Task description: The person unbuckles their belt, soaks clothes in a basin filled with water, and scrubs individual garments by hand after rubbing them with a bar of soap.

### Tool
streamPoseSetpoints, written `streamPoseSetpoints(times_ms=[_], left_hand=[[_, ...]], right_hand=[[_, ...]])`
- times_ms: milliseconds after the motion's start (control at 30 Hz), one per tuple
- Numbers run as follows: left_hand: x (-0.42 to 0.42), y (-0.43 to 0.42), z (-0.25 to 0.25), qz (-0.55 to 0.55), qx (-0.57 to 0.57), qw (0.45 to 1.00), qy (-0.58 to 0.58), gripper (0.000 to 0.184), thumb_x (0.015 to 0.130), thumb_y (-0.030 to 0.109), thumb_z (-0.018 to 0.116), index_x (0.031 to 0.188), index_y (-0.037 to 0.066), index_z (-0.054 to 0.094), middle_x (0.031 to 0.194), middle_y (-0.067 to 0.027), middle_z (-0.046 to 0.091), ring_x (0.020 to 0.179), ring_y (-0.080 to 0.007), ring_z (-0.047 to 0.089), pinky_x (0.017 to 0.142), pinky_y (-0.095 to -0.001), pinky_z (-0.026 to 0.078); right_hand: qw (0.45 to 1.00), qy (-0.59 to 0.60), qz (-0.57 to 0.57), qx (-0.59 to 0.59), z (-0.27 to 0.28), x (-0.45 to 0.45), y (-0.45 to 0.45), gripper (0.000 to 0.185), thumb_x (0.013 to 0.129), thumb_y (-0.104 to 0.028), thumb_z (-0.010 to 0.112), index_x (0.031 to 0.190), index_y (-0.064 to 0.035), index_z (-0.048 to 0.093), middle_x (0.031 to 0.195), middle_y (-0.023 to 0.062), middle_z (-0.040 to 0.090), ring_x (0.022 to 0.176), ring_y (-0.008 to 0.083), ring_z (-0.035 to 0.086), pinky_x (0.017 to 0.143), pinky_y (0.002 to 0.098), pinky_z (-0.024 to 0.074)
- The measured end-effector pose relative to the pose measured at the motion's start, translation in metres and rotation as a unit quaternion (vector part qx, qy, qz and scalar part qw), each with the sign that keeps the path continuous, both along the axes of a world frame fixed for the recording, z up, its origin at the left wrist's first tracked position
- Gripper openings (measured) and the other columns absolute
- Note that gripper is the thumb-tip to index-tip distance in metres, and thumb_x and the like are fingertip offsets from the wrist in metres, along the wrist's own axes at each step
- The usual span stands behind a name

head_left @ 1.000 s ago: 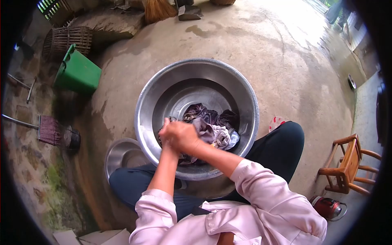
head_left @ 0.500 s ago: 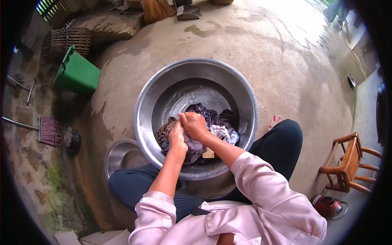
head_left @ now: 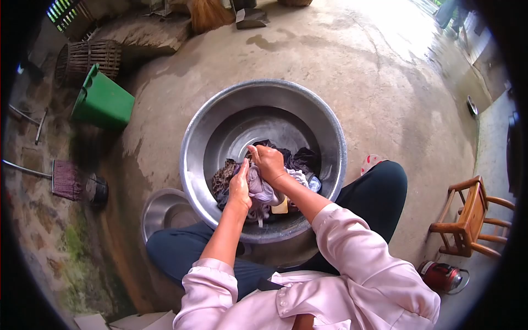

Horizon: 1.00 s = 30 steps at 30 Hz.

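Observation:
Both hands are over a large metal basin (head_left: 190,159) that holds water and wet clothes. A light purple-grey cloth (head_left: 258,190) lies bunched between them. My left hand (head_left: 240,190) grips its left side, fingers pointing up and away. Closed on the top of the same cloth is my right hand (head_left: 268,165). To the left in the basin is a leopard-print cloth (head_left: 223,175), and dark cloth (head_left: 305,159) is to the right. A yellowish block (head_left: 280,207) sits just below the right wrist, near the basin's front side.
A smaller metal basin (head_left: 168,212) stands at the lower left of the large one. Farther left are a green bin (head_left: 104,99), a mop head (head_left: 67,179) and a woven basket (head_left: 91,55). At right stand a wooden chair (head_left: 470,217) and a red flask (head_left: 440,276).
The hands were pressed together a second ago and are now slightly apart, with the light cloth showing between them. More of the leopard-print cloth and the yellowish block is visible.

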<state>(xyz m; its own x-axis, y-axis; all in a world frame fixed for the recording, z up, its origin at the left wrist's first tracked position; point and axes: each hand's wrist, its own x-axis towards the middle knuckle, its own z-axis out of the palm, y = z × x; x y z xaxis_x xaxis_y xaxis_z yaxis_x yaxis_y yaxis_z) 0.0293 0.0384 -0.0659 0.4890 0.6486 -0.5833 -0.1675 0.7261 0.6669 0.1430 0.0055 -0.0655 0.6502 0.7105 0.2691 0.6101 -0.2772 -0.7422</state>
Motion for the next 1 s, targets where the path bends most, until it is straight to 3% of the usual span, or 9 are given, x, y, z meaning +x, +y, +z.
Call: streamPoseSetpoints(times_ms=[133,233,300,367,467,700,767,833,1000], left_hand=[[-0.007,0.0,0.026,-0.236,0.277,0.921,0.14,0.042,0.086,0.038,0.067,0.106,0.002,0.063,0.097,-0.0006,0.062,0.087,-0.0086,0.054,0.08,-0.0266,0.044],[-0.012,0.017,0.014,-0.234,0.417,0.848,0.23,0.036,0.088,0.035,0.064,0.097,0.001,0.066,0.087,-0.0001,0.064,0.08,-0.0082,0.055,0.075,-0.0263,0.045],[-0.021,0.031,0.005,-0.213,0.552,0.768,0.247,0.026,0.088,0.028,0.064,0.091,0.003,0.068,0.077,-0.0019,0.065,0.071,-0.0075,0.054,0.064,-0.0293,0.044],[-0.018,0.028,0.026,-0.151,0.503,0.808,0.267,0.023,0.088,0.023,0.062,0.087,0.001,0.066,0.076,-0.0008,0.063,0.068,-0.0082,0.053,0.063,-0.0271,0.042],[-0.021,0.044,0.015,-0.001,0.378,0.916,0.132,0.027,0.086,0.02,0.06,0.083,-0.006,0.062,0.074,-0.0133,0.062,0.069,-0.0223,0.057,0.07,-0.0329,0.044],[-0.011,0.036,0.014,0.097,0.273,0.956,0.04,0.026,0.09,0.022,0.058,0.105,0.002,0.06,0.099,-0.0042,0.059,0.089,-0.0143,0.054,0.084,-0.0278,0.041],[-0.007,0.034,0.03,0.103,0.234,0.967,0.003,0.023,0.09,0.026,0.059,0.099,0.004,0.06,0.094,-0.0042,0.058,0.085,-0.0132,0.054,0.081,-0.0269,0.042],[-0.008,0.036,0.036,0.099,0.201,0.974,-0.019,0.022,0.091,0.03,0.06,0.086,0.009,0.059,0.081,-0.0036,0.057,0.073,-0.0115,0.054,0.071,-0.0255,0.044],[-0.041,0.079,-0.021,-0.038,-0.034,0.99,-0.131,0.047,0.091,0.05,0.053,0.057,0.019,0.047,0.056,-0.0005,0.052,0.05,-0.0153,0.053,0.05,-0.0276,0.045]], right_hand=[[0.965,0.222,0.063,-0.122,-0.002,0.03,-0.001,0.044,0.088,-0.046,0.058,0.08,-0.0041,0.067,0.065,0.0176,0.062,0.065,0.0291,0.062,0.06,0.0388,0.0453],[0.877,0.41,0.244,-0.063,-0.013,0.048,0.0,0.043,0.083,-0.045,0.066,0.084,-0.0021,0.066,0.078,0.011,0.067,0.074,0.0204,0.062,0.066,0.0361,0.0451],[0.869,0.307,0.36,-0.147,0.012,0.063,-0.014,0.05,0.074,-0.045,0.077,0.096,-0.0014,0.067,0.085,0.0047,0.065,0.083,0.0133,0.058,0.073,0.0279,0.0454],[0.872,0.142,0.402,-0.242,0.023,0.069,-0.017,0.047,0.074,-0.041,0.078,0.097,-0.0014,0.068,0.083,0.0014,0.064,0.081,0.0106,0.056,0.074,0.0253,0.0449],[0.858,0.383,0.338,-0.051,-0.004,0.068,-0.017,0.037,0.076,-0.034,0.077,0.094,-0.0023,0.069,0.081,-0.0003,0.064,0.077,0.0086,0.055,0.071,0.0251,0.0446],[0.87,0.462,0.054,0.163,-0.018,0.023,0.008,0.018,0.084,-0.015,0.068,0.096,-0.0037,0.06,0.076,0.0037,0.064,0.07,0.0103,0.057,0.064,0.0262,0.0451],[0.97,0.194,-0.006,0.144,0.003,0.001,0.006,0.02,0.082,-0.011,0.065,0.098,-0.0028,0.056,0.081,0.0153,0.064,0.075,0.0285,0.064,0.066,0.0369,0.0495],[0.985,0.02,0.03,0.169,0.033,-0.026,0.0,0.015,0.08,-0.011,0.065,0.092,-0.0045,0.06,0.083,0.0143,0.061,0.078,0.0311,0.063,0.064,0.0346,0.0509],[0.947,-0.095,0.234,0.198,0.068,-0.086,-0.021,0.02,0.075,-0.017,0.067,0.09,-0.008,0.057,0.077,0.0113,0.055,0.069,0.0318,0.06,0.057,0.0404,0.0496]])
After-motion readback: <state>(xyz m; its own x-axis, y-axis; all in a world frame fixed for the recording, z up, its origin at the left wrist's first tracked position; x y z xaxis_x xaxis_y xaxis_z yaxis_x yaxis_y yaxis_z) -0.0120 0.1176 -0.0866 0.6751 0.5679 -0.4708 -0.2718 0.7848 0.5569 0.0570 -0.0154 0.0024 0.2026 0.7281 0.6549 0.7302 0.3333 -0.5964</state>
